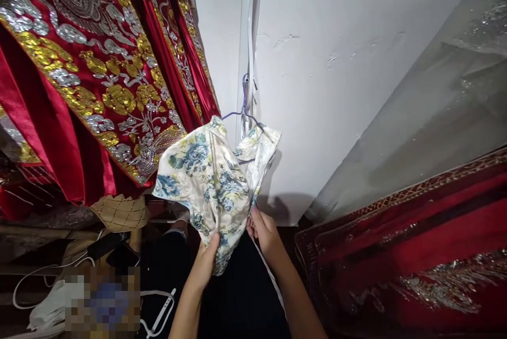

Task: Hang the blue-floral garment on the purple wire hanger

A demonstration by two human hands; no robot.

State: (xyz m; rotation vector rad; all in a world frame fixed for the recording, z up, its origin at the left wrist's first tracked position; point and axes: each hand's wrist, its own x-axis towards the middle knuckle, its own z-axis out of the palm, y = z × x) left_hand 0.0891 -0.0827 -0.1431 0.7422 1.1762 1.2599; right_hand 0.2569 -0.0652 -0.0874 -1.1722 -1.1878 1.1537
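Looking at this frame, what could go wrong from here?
1. The floral garment could slip off the purple hanger if the left hand, gripping its gathered lower part, pulls down.
2. The pale strip running from the right hand along the forearm might catch or get tugged.
3. The red embroidered garment hangs right beside it; its raised decoration may snag the floral fabric. Whether they touch, I can't tell.

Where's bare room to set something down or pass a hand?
A hand could probably pass before the white wall, between the flowery garment and the grey covering at right. It's crowded leftward, where the red embroidered costume hangs close, and lower left, among white cables. I see no clearly bare surface for setting things down.
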